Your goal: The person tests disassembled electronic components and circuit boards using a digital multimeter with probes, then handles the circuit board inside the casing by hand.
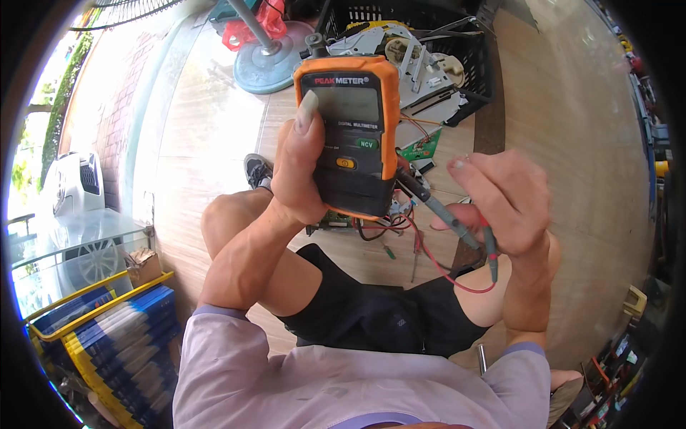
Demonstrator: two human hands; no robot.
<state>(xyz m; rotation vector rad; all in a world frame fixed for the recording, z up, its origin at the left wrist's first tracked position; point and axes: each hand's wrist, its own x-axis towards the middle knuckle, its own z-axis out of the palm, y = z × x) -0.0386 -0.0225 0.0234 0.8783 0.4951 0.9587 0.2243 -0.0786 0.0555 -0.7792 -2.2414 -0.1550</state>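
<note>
Head view: the left hand [296,171] grasps the orange-edged multimeter [357,191] by its left side, raised above the floor [586,250], with the thumb [306,132] laid over the left edge of the display [354,104]. That grip probably supports the weight from the side and turns the face up toward the wearer, leaving most of the front uncovered; no reading can be made out. The right hand [518,196] is curled, holding the red probe [490,247] at its lower side, tip end unclear. The grey probe [457,227] slants between meter and right hand; whether the fingers grip it too cannot be told. The red lead [443,270] sags in a loose loop below, its slack likely letting the hands stay apart. Beneath the meter's bottom edge, partly hidden, a circuit board [336,220] lies on the floor among wires. Farther out, a green board [423,146] lies just outside the near side of the black crate [480,79], whose high walls seem to keep the white metal parts [429,82] together. Left of the crate, the round blue base [264,71] stands flat under its pole, presumably steadying it.
</note>
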